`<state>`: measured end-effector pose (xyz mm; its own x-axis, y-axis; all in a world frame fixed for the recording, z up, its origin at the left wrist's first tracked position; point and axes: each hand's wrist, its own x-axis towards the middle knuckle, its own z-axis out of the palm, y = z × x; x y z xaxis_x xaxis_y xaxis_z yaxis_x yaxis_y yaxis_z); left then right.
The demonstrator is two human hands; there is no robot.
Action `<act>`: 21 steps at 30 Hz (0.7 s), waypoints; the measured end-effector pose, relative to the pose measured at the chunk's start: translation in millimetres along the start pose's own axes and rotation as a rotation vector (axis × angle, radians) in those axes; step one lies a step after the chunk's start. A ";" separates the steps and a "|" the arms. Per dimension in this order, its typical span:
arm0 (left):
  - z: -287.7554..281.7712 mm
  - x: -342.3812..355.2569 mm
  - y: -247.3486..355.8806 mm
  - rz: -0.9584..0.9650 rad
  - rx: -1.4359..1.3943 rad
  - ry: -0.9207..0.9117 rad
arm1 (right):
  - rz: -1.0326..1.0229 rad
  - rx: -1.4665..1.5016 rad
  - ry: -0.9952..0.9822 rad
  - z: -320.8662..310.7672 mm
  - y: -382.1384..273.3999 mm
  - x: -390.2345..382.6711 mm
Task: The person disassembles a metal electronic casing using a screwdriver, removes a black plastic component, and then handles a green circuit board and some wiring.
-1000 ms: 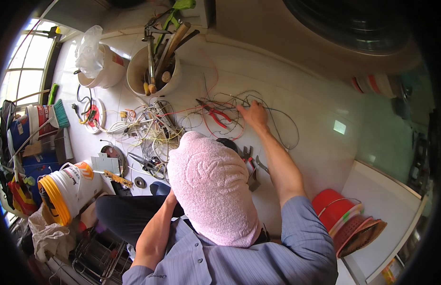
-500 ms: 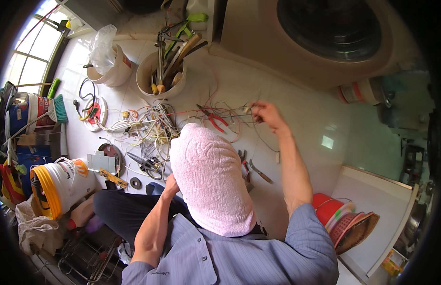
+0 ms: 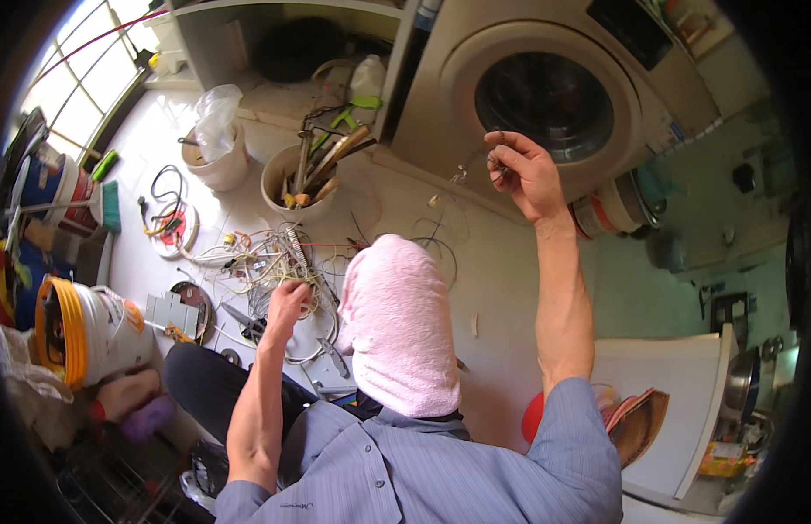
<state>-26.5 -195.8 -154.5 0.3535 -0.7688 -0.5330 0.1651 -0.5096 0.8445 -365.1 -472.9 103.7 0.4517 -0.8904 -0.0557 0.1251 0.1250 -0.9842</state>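
My right hand is raised in front of the washing machine, its fingers pinched on a thin dark wire. Small loose ends hang in the air to the left of it. My left hand is down at the near side of a tangle of wires, with its fingers curled closed; whatever is in them is hidden. The tangle mixes white, yellow and dark cables with a coiled length. Thin loose wires trail off to its right on the floor. Grey pliers lie below the tangle. A pink towel blocks the middle of the view.
The washing machine stands at the back. A tool bucket and a white bucket stand left of it. A white container with orange rings lies at left. A white cabinet is at right.
My right hand has risen from the floor, up and to the right, with the wire. My left hand has moved up and left to the tangle. The view has also shifted.
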 end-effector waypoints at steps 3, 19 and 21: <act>2.5 -14.8 54.6 0.175 -0.076 -0.034 | 0.016 -0.018 -0.042 25.6 -6.5 2.9; 66.3 -34.4 140.3 0.489 -0.199 -0.269 | -0.008 0.072 -0.423 184.2 -31.5 -9.0; 66.1 -48.8 139.6 0.432 -0.236 -0.362 | 0.008 0.114 -0.353 175.6 -22.8 -4.0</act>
<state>-81.5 -254.9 -14.1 0.1053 -0.9905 -0.0890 0.2911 -0.0549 0.9551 -214.7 -395.3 155.8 0.7275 -0.6858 0.0178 0.2092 0.1971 -0.9578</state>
